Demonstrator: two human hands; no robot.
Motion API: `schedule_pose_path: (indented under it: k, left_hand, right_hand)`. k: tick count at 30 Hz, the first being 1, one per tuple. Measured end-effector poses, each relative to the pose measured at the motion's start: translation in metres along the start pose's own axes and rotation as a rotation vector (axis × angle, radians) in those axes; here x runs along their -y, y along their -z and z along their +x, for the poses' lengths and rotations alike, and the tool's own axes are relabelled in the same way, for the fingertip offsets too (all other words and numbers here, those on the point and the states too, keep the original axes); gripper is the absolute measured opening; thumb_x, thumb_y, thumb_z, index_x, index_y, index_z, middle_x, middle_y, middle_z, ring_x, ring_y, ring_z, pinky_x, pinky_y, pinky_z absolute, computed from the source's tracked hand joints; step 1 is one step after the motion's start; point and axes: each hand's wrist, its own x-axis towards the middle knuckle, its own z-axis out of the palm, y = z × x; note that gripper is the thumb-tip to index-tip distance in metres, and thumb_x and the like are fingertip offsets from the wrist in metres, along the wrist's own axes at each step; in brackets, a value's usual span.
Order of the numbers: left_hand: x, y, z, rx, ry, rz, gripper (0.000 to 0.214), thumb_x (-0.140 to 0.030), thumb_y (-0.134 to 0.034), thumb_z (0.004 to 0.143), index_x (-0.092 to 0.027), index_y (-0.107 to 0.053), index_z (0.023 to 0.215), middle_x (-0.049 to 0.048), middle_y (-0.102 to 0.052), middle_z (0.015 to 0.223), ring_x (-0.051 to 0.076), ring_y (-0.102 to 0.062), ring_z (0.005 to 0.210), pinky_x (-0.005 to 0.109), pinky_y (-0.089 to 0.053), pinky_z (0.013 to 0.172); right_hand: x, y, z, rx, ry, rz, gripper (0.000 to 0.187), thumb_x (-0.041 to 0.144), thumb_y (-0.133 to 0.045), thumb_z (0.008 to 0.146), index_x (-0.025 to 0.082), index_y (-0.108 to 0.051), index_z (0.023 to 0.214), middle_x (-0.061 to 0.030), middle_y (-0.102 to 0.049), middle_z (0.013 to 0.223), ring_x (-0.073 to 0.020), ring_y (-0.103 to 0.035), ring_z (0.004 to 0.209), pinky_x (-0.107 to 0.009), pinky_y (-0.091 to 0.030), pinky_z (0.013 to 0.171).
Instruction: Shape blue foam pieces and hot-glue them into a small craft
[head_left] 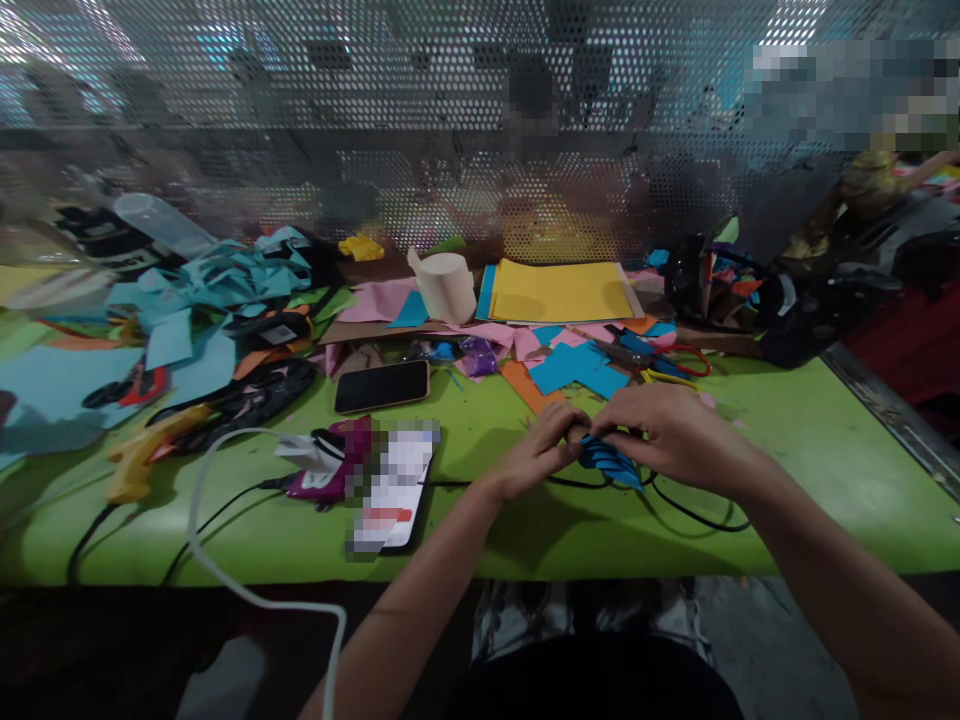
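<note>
A perforated metal screen [420, 150] rises behind a workbench with a bright green cover [825, 450]. Over the near part of this cover, the person's two hands meet at a pleated blue paper piece [611, 465]. The left hand [550, 440] has its thumb and fingers drawn together at the paper's upper left end; the right hand [664, 430] pinches the top edge from the other side, its fingers bent over. The fingertips crowd together, so which one bears on which fold is hard to tell. The pleats hang below the right fingers, and a thin black cable [705, 520] runs on the cover beneath both hands.

Just beyond the hands lie flat blue paper pieces [574, 370] and an orange paper strip [529, 385]; beyond the right hand are red-handled scissors [694, 355]. Left of the left hand lies a smartphone with a lit screen [397, 490], next to a magenta extension socket [337, 465], with a dark-screened phone [382, 387] behind them. Well to the left rests a yellow glue gun [142, 455], and past it, farther from the hands, a heap of folded light-blue paper [225, 275]. Straight beyond the hands, near the screen, are a white paper roll [446, 288] and a stack of yellow sheets [562, 293].
</note>
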Motion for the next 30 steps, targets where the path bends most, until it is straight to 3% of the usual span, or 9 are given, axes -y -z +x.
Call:
schedule_pose_path:
  k: [9, 30]
  left_hand:
    - [-0.0003, -0.0001, -0.0008, -0.003, 0.018, 0.02, 0.025, -0.043, -0.044, 0.091, -0.02, -0.05, 0.102, 0.0066, -0.051, 0.103, 0.024, -0.045, 0.103, 0.038, -0.04, 0.098]
    - [-0.0023, -0.0001, -0.0025, 0.016, 0.045, 0.066, 0.023, -0.041, -0.046, 0.092, -0.02, -0.051, 0.098, 0.0058, -0.051, 0.1, 0.023, -0.047, 0.101, 0.04, -0.042, 0.098]
  right_hand:
    - [0.0036, -0.0018, 0.0008, -0.031, 0.027, -0.063, 0.014, 0.023, -0.058, 0.09, 0.023, -0.072, 0.089, -0.0029, -0.072, 0.084, -0.0175, -0.064, 0.078, -0.029, -0.039, 0.069]
    - [0.0052, 0.0048, 0.0089, 0.09, 0.021, -0.079, 0.016, 0.025, -0.058, 0.092, 0.021, -0.071, 0.084, -0.0012, -0.072, 0.077, -0.015, -0.062, 0.068, -0.027, -0.032, 0.06]
